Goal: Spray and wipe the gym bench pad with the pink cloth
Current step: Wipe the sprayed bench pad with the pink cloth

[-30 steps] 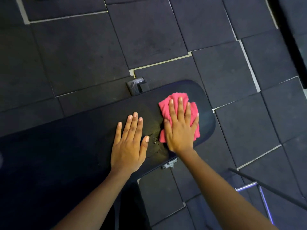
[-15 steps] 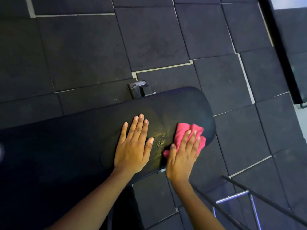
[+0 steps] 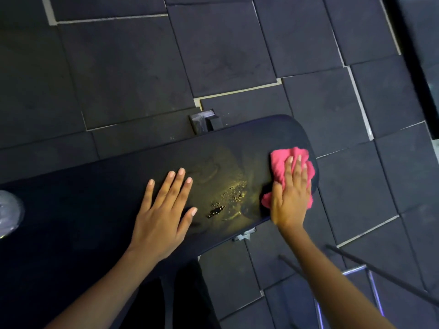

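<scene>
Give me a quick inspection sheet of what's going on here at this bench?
Surface: dark bench pad, wet sheen and droplets near its rounded end.
Job's things: pink cloth bunched at that end; spray bottle not identifiable.
Clutter: blurred translucent object at left edge.
Hands: left hand flat on pad; right hand pressing cloth.
Cables: nothing seen.
Surroundings: dark rubber floor tiles; metal frame lower right.

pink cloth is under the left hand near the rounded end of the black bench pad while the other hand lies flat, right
Not quite: the head view shows the pink cloth under the right hand. The left hand lies flat on the black bench pad.
</scene>
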Demonstrator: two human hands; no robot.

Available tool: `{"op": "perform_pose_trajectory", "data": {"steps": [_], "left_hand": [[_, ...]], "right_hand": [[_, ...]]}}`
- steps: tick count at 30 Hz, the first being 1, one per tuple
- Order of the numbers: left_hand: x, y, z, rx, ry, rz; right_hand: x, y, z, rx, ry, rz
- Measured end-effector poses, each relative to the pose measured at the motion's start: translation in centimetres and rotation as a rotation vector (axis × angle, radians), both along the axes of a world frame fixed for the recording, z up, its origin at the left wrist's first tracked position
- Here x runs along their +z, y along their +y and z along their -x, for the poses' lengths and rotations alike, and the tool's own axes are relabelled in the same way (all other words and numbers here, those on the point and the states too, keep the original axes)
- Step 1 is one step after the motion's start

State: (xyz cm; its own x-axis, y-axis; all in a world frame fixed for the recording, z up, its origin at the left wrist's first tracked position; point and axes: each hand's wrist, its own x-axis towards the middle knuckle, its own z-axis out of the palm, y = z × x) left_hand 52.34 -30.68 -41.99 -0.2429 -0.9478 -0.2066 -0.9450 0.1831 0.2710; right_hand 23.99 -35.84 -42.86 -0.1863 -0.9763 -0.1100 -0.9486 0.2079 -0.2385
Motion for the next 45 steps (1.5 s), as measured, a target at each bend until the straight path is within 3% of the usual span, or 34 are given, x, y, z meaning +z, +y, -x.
{"op": "perform_pose_trajectory", "data": {"steps": [5,9,11,14,16,21,24,29,31,34,37,42,45], "left_hand": [[-0.4,1.1,-0.2,0.030,-0.023,0.027],[-0.5,1.0,-0.1,0.038,-0.012,0.039],[-0.6,1.1,0.0,0.040,-0.008,0.035],[-0.6,1.0,0.0,0.047,-0.003,0.024],[-0.5,1.1,-0.1,0.050,0.001,0.018],[-0.6,1.1,-0.3,0.034,-0.003,0.005],[-0.7,1.2,-0.3,0.046,0.008,0.017],[-0.7,1.1,-0.4,0.075,0.059,0.024],[-0.6,1.1,-0.6,0.072,0.105,0.015],[-0.2,1.2,-1.7,0.092,0.181,0.012],[-0.1,1.7,-3.9,0.079,0.142,0.009],[-0.6,3.2,-6.4,0.034,0.078,0.061],[-0.4,3.7,-6.5,0.173,0.046,0.081]], "right_hand": [[0.6,6.2,-6.9,0.190,-0.044,-0.047],[0.5,2.3,-5.8,0.404,-0.054,-0.030],[0.2,-1.4,-4.4,0.315,-0.042,0.016],[-0.2,-5.0,-5.5,0.007,-0.090,0.057],[-0.2,-4.5,-7.8,-0.052,-0.104,0.053],[1.1,3.1,-10.5,0.450,-0.130,-0.072],[1.2,1.5,-8.1,0.621,-0.059,-0.051],[0.0,-3.3,-10.1,0.196,-0.029,0.036],[0.0,-2.1,-13.2,0.166,-0.084,0.028],[0.8,1.3,-14.8,0.488,-0.193,-0.044],[1.0,0.9,-12.7,0.712,-0.167,-0.037],[0.1,-3.4,-14.9,0.213,-0.222,0.041],[0.2,-2.2,-19.1,0.241,-0.190,0.045]]}}
